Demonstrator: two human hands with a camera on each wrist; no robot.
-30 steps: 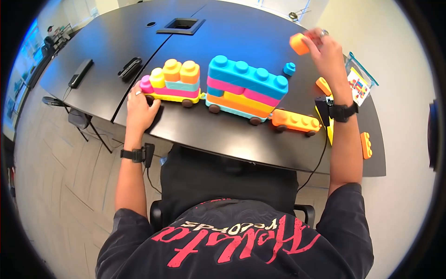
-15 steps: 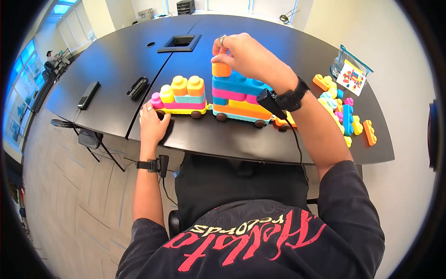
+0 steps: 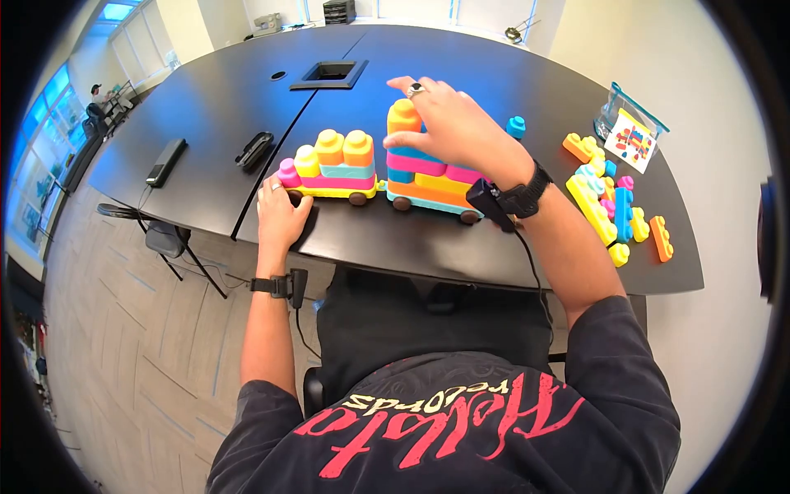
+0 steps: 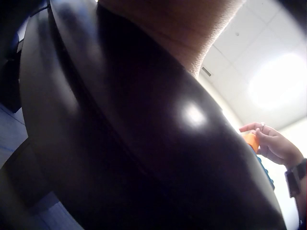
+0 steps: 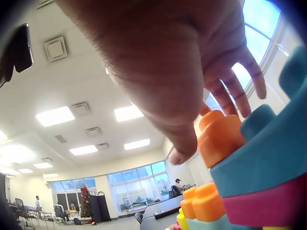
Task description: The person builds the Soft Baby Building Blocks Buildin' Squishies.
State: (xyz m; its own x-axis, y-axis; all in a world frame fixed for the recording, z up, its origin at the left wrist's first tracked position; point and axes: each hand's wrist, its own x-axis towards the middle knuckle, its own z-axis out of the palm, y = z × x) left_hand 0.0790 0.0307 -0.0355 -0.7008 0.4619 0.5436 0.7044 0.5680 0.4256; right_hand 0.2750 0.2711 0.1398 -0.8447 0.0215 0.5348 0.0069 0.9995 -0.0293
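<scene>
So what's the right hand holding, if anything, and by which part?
Nothing: the right hand is open, its fingers spread near the orange block, which sits on the blue block.

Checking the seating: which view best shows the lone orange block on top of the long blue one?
The right wrist view: the orange block appears large, its base meeting the blue block. The head view shows it smaller, with the right hand crowding its base; the left wrist view, only a small orange patch.

In the head view, the right hand hides part of the block stack; the left hand covers the yellow wagon's front tip. The card's print is too small to read. The long blue block runs off the right wrist view's right edge.
</scene>
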